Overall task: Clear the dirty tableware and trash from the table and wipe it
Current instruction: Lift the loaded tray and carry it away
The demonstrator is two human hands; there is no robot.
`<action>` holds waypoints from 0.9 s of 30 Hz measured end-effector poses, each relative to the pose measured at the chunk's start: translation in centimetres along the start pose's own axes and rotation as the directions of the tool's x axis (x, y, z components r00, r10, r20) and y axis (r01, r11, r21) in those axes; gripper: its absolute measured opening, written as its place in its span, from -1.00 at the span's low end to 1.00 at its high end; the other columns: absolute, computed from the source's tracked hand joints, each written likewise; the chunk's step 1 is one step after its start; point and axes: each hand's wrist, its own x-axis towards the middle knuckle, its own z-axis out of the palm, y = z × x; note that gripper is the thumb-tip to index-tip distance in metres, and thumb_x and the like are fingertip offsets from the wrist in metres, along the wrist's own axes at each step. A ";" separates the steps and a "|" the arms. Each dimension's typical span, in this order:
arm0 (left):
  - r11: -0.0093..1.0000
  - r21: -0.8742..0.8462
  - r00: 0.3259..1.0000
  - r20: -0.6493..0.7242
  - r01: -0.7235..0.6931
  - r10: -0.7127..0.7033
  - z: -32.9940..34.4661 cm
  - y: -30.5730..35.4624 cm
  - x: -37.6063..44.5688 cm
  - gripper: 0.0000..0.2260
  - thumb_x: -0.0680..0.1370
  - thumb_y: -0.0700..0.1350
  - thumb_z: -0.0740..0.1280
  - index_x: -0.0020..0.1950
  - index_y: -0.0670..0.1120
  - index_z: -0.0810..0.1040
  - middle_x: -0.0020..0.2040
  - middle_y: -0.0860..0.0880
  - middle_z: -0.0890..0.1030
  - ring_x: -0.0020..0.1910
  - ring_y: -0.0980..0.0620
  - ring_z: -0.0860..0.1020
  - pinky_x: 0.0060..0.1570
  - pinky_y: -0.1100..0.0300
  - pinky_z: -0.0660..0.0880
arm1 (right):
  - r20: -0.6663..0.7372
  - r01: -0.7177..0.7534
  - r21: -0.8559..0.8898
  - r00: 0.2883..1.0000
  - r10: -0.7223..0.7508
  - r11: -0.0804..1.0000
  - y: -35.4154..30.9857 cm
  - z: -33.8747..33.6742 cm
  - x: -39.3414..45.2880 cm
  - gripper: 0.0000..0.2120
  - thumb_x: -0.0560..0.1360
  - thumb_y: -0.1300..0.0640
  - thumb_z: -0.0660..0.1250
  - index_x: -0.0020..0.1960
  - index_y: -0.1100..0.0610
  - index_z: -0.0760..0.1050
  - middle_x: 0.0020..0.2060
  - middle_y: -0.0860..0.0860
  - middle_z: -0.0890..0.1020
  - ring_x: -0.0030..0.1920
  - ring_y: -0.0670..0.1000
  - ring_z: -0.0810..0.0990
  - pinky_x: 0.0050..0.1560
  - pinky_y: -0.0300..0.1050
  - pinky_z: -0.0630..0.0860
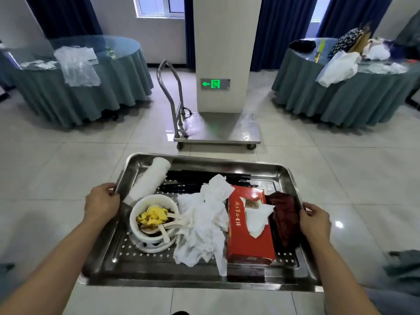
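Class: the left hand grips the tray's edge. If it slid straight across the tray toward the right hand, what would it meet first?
Probably the white bowl of food scraps, just inside the tray rim beside the left hand.

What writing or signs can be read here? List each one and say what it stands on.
Green exit sign on the white pillar: a left arrow and a running-figure symbol, no words.
Red tissue box in the steel tray: a column of pale Chinese characters along its top, too blurred to read surely.
No other text is legible.
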 end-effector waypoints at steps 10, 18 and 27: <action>0.999 -0.036 0.998 0.057 -0.019 0.021 12.6 13.3 22.0 -0.68 0.51 -0.28 0.35 0.25 -0.15 0.65 0.11 -0.22 0.70 0.14 -0.30 0.61 0.20 -0.09 0.51 | -0.020 0.029 -0.049 0.999 -0.030 0.998 -13.1 10.6 23.2 -0.73 0.53 0.18 0.35 0.22 0.11 0.63 0.07 0.19 0.70 0.12 0.23 0.63 0.16 0.01 0.50; 0.999 -0.018 0.993 0.110 -0.031 0.033 20.7 25.4 38.7 -0.66 0.53 -0.25 0.34 0.29 -0.14 0.63 0.14 -0.22 0.69 0.15 -0.31 0.60 0.24 -0.12 0.52 | -0.048 -0.004 -0.054 0.999 0.002 0.999 -22.7 17.6 38.4 -0.71 0.55 0.13 0.34 0.26 0.07 0.62 0.07 0.16 0.70 0.12 0.24 0.61 0.13 0.04 0.49; 0.999 0.003 0.993 0.112 -0.040 0.039 31.8 39.1 55.0 -0.66 0.56 -0.27 0.32 0.34 -0.14 0.59 0.15 -0.21 0.69 0.11 -0.30 0.60 0.16 -0.09 0.51 | -0.034 -0.028 -0.036 0.999 0.026 0.999 -31.5 26.8 58.8 -0.68 0.52 0.19 0.30 0.25 0.08 0.62 -0.05 0.14 0.72 0.05 0.25 0.62 0.14 0.07 0.54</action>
